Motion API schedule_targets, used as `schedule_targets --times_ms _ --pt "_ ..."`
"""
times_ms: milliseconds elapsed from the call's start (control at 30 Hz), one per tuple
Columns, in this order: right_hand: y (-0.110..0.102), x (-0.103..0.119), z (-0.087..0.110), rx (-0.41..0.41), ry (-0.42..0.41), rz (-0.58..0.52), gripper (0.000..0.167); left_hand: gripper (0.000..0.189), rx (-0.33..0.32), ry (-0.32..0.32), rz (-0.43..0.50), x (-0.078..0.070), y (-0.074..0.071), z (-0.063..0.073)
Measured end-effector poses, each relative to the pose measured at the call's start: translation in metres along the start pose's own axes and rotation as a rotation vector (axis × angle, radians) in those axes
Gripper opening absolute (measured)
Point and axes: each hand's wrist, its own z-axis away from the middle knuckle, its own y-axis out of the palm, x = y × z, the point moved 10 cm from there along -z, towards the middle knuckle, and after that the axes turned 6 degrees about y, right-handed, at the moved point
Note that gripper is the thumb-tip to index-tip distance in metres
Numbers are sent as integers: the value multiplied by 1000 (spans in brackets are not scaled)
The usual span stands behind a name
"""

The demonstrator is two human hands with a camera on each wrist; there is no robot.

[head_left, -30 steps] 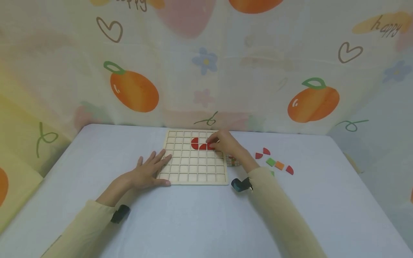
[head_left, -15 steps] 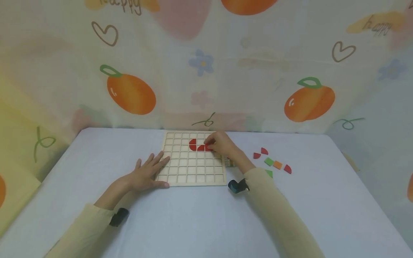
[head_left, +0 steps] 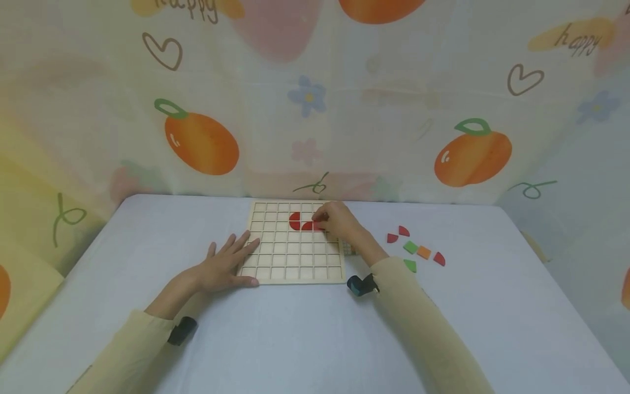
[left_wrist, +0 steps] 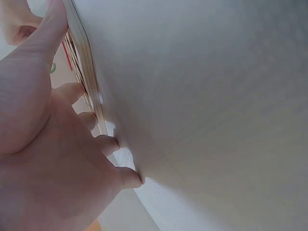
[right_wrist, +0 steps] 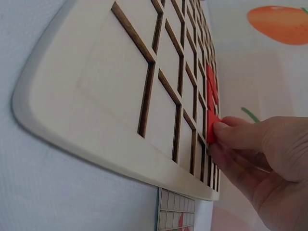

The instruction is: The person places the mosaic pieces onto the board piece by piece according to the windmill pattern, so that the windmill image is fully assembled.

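**Right hand (head_left: 340, 221) pinches a red piece (right_wrist: 211, 126) on the board (head_left: 285, 264)**

The right hand squeezes the red piece with its thumb and finger. That piece is right in the pinch, at one of the little boxes on the board. Just left of the pinch is a curved red piece (head_left: 307, 226). A bit more to the left is a round-sided red shape (head_left: 295, 221) that fills two boxes.

The left hand (head_left: 222, 269) is well to the left of the pinch and nearer the person. Its fingers are spread and loose, touching the left edge of the board. Its thumb is by the near corner.

On the near right side of the pinch, a small grid card (right_wrist: 176, 211) peeks out beside the board.

Farther right of the pinch, more bits lie on the white cloth (head_left: 275, 339): three red bits (head_left: 439, 259), two green bits (head_left: 410, 247) and one orange square (head_left: 424, 252). Behind the pinch hangs a cloth with oranges (head_left: 266, 137) on it.
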Motion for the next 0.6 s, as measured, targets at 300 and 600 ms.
schedule_targets --times_ms 300,600 --pt "1 -1 1 20 14 11 17 99 9 -4 -2 0 0 -1" --pt "-9 -5 7 84 43 -21 24 99 21 -13 -7 2 2 -1"
